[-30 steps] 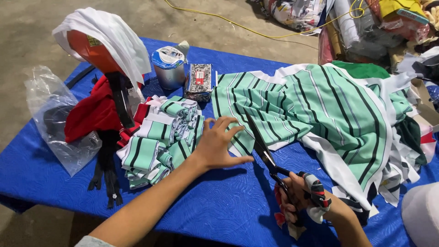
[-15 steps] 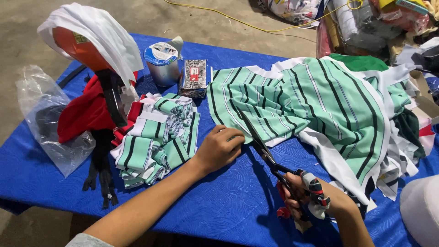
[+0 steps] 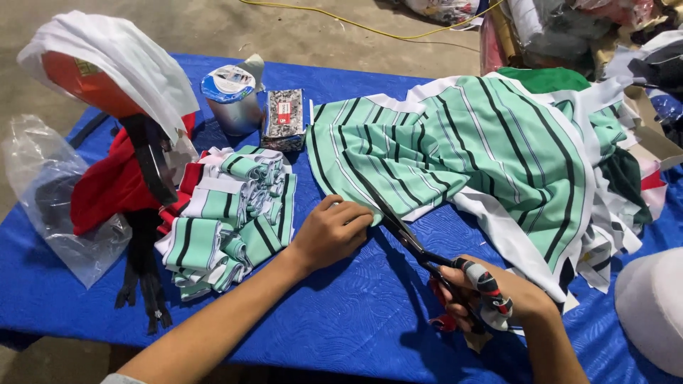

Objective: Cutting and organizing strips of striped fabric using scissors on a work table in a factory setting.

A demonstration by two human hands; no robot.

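**Scissors at the edge of the striped cloth**

A blue table point(image 3: 341, 334) carries a big green striped cloth point(image 3: 491, 149) spread on its right half. Left of it sits a pile of cut striped pieces point(image 3: 228, 220). The left hand point(image 3: 331, 231) pinches the cloth's near edge. The right hand point(image 3: 491, 299) grips scissors point(image 3: 413, 245), blades at that edge.

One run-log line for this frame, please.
left hand: pinching striped cloth edge | right hand: holding scissors, blades at cloth | surface: blue table
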